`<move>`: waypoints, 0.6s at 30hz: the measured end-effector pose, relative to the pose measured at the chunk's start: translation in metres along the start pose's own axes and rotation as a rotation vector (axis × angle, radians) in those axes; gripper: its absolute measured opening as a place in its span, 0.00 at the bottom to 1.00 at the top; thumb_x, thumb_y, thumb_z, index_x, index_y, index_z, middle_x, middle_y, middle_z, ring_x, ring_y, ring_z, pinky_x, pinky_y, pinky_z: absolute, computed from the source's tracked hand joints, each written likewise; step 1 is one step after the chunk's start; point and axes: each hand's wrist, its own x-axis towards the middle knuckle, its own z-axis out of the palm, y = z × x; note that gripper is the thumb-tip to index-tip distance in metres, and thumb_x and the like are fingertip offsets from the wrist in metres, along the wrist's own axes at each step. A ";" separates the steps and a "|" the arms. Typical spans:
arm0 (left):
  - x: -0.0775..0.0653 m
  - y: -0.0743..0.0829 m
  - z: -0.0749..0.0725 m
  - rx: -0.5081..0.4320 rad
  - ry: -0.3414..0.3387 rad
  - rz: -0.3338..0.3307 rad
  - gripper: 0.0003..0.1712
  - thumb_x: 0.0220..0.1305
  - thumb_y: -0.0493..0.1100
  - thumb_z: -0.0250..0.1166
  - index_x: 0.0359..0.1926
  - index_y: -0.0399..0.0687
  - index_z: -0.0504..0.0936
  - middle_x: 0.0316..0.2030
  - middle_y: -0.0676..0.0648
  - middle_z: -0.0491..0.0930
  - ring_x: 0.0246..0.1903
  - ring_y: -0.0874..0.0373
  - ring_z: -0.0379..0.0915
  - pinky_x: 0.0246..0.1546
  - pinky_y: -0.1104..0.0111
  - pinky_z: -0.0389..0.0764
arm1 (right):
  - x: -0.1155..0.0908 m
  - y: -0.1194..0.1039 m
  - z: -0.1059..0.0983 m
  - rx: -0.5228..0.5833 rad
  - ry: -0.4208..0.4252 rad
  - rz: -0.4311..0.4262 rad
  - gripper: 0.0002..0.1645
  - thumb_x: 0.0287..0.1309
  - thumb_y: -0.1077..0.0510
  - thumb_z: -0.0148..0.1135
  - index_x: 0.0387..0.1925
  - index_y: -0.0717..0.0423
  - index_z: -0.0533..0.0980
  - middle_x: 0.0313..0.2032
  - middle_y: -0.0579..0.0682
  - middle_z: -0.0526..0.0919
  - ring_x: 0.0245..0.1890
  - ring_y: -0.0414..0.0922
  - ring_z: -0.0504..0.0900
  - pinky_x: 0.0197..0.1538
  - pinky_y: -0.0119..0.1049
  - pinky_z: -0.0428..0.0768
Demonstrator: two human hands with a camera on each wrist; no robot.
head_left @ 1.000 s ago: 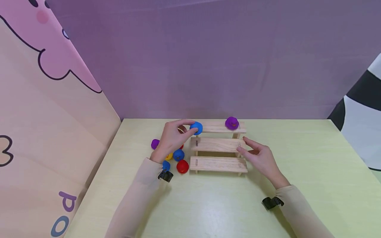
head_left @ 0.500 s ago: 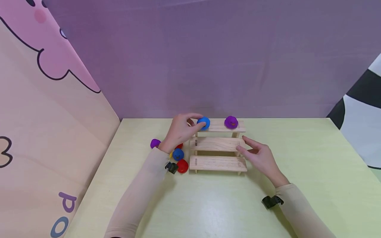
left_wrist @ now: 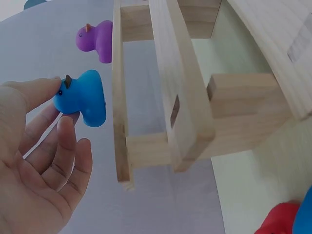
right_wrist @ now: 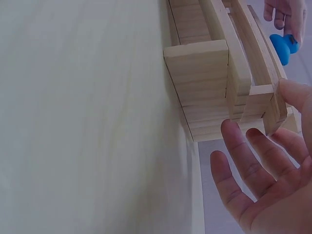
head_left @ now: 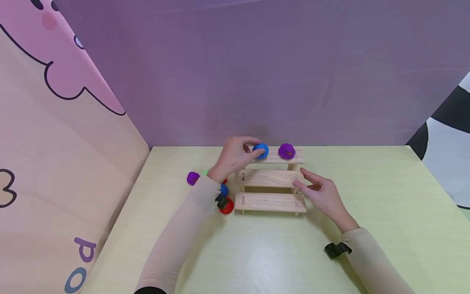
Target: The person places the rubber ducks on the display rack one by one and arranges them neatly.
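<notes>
My left hand (head_left: 233, 157) pinches a blue rubber duck (left_wrist: 85, 100) between thumb and fingertips. In the left wrist view the duck's base is a small gap away from the top step of the three-step wooden stand (head_left: 269, 202). A purple rubber duck (head_left: 286, 151) stands on that same step, to the right of the blue one. At the stand's right end, my right hand (head_left: 321, 196) holds the middle step's end between thumb and index finger. Its other fingers are spread loosely in the right wrist view.
Left of the stand, several ducks lie on the table (head_left: 275, 253), partly hidden by my left arm: a purple one (head_left: 192, 178), a blue one (head_left: 224, 190), a red one (head_left: 227, 206) and a bit of green (head_left: 205, 172). A purple backdrop (head_left: 257, 73) rises behind.
Carrying the blue duck, my left hand has moved right along the top step, closer to the purple duck. The right hand keeps its place at the stand.
</notes>
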 end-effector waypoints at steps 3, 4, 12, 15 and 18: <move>0.002 0.002 0.003 0.005 -0.017 -0.016 0.20 0.71 0.53 0.73 0.59 0.54 0.89 0.48 0.54 0.90 0.36 0.59 0.79 0.31 0.70 0.77 | 0.000 0.001 0.000 0.006 0.002 0.003 0.42 0.72 0.35 0.64 0.80 0.46 0.67 0.75 0.58 0.73 0.47 0.31 0.88 0.51 0.25 0.79; 0.003 0.003 0.004 0.007 -0.022 -0.020 0.20 0.71 0.54 0.73 0.59 0.54 0.89 0.48 0.54 0.89 0.36 0.59 0.78 0.31 0.69 0.77 | 0.001 0.001 0.000 0.009 0.003 0.002 0.42 0.72 0.35 0.64 0.79 0.47 0.68 0.75 0.58 0.73 0.46 0.30 0.88 0.51 0.25 0.79; 0.007 0.003 0.010 0.004 -0.048 -0.027 0.21 0.71 0.54 0.72 0.61 0.54 0.89 0.50 0.55 0.89 0.36 0.59 0.78 0.32 0.68 0.78 | 0.000 0.001 0.002 0.029 -0.001 0.007 0.42 0.72 0.36 0.65 0.79 0.46 0.68 0.75 0.58 0.73 0.48 0.35 0.90 0.51 0.24 0.79; 0.006 0.003 0.012 0.004 -0.047 -0.033 0.21 0.71 0.54 0.72 0.60 0.54 0.89 0.49 0.55 0.89 0.35 0.60 0.78 0.31 0.68 0.78 | -0.001 0.001 0.003 0.033 -0.002 0.006 0.42 0.72 0.36 0.65 0.79 0.46 0.68 0.75 0.59 0.73 0.48 0.35 0.90 0.50 0.23 0.79; 0.006 0.004 0.014 0.006 -0.044 -0.028 0.20 0.72 0.54 0.72 0.60 0.55 0.89 0.47 0.55 0.89 0.34 0.60 0.77 0.30 0.68 0.77 | 0.000 0.001 0.004 0.034 -0.004 0.006 0.42 0.72 0.36 0.65 0.79 0.46 0.68 0.75 0.59 0.73 0.49 0.36 0.90 0.50 0.23 0.79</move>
